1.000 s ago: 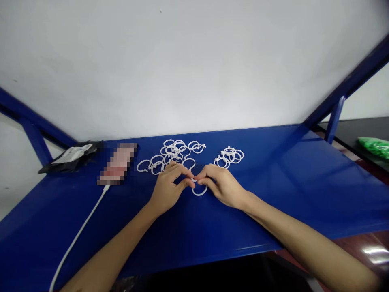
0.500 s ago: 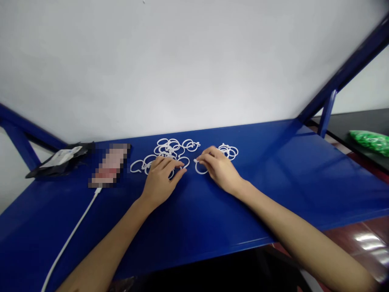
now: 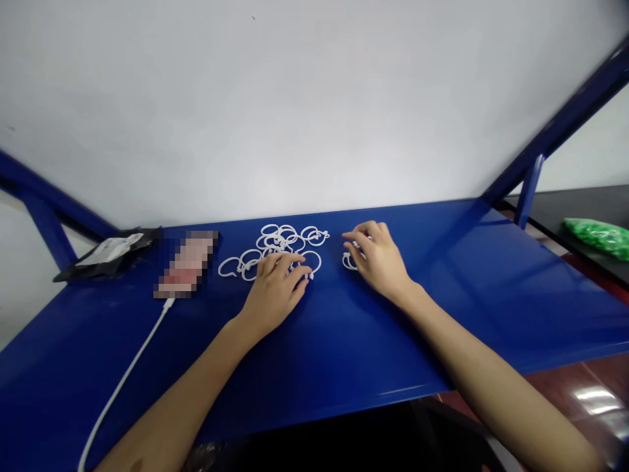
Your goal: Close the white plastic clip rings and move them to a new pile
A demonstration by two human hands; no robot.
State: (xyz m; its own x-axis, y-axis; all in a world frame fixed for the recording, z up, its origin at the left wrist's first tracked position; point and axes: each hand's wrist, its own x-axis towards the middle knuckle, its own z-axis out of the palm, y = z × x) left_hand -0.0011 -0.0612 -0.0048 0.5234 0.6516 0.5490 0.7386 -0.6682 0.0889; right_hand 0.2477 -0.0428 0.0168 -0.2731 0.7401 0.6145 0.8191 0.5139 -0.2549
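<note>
My left hand [image 3: 275, 288] rests over the front of a pile of white plastic rings [image 3: 287, 237] with small clip ends. Its fingers are spread, and thumb and forefinger stand apart beside a single white ring [image 3: 319, 261] at the pile's right edge. Whether they touch that ring is hard to make out. To the right, my right hand [image 3: 378, 259] hovers over a smaller group of white rings [image 3: 348, 262], with thumb and forefinger apart and nothing visible between them. Its fingers cover most of that group.
The rings lie on a blue metal shelf [image 3: 344, 354] against a white wall [image 3: 314, 118]. At left are a pixelated phone-like object [image 3: 187, 265] with a white cable [image 3: 128, 373], and a black plastic packet [image 3: 108, 254]. Blue braces [image 3: 528, 190] flank the shelf; a green bag [image 3: 599, 236] lies beyond.
My right hand has moved right, from the gap between the ring groups to the smaller group, and let go of the ring it held. My left hand stays by the pile. The view shifts slightly.
</note>
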